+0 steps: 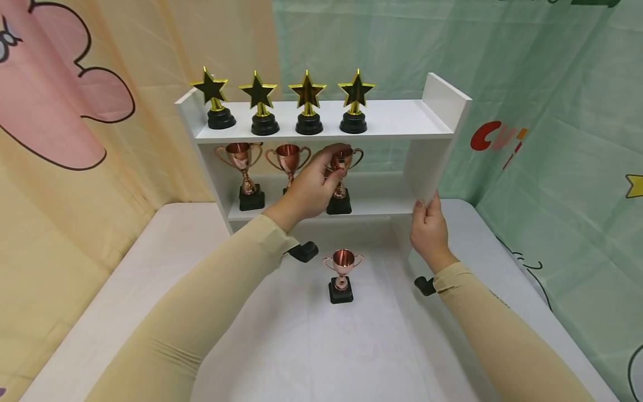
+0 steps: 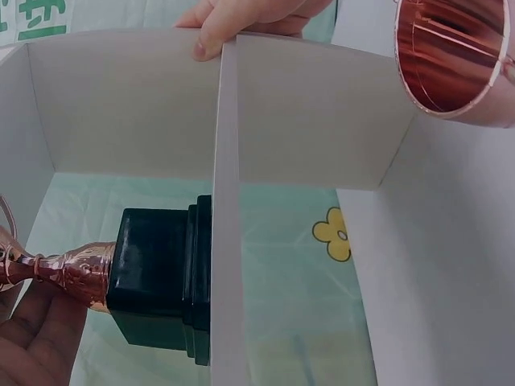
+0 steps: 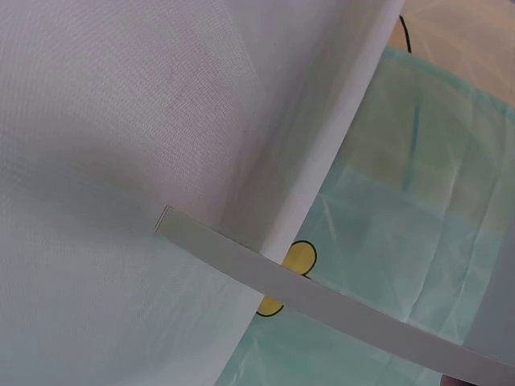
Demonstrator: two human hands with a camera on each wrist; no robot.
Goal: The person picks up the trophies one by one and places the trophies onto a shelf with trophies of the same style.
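Observation:
My left hand (image 1: 313, 187) grips a copper-coloured trophy cup (image 1: 339, 204) with a black base, on the middle level of the white shelf unit (image 1: 402, 117). In the left wrist view, fingers curl at the cup's stem, and its black base (image 2: 161, 273) touches the shelf board. My right hand (image 1: 431, 231) holds the unit's right side panel (image 1: 427, 173) by its front edge, thumb on the inner side. To the left stand two similar trophy cups (image 1: 239, 159) (image 1: 288, 158); my left hand and forearm partly hide the nearer one.
Several gold star trophies (image 1: 307, 95) on black bases line the top shelf. Another copper trophy cup (image 1: 341, 279) stands on the white-covered table (image 1: 301, 346) in front of the unit. Patterned curtains (image 1: 552, 167) hang behind and at both sides.

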